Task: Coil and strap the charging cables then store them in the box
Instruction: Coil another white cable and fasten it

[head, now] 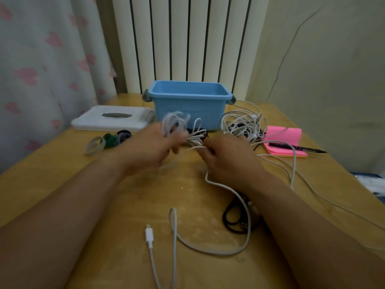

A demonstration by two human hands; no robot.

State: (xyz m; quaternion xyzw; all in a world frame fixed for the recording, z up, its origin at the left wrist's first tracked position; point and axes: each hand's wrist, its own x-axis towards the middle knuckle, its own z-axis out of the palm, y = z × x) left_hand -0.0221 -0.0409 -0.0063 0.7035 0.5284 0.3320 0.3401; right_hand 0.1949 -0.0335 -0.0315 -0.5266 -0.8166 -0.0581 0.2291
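Head view: coiling step in hand, with left hand [154,147] curled round a motion-blurred bundle of white cable loops [177,124] just in front of the blue box [189,109], right hand [225,157] pinching the same cable beside it, and the loose tail [229,253] trailing over the tabletop [125,195] toward the near edge. Probably calls next for winding in that tail, then reaching left for one of the straps [112,138]. Well short of done, judging by the tangle of cables [243,126] waiting right of the box.
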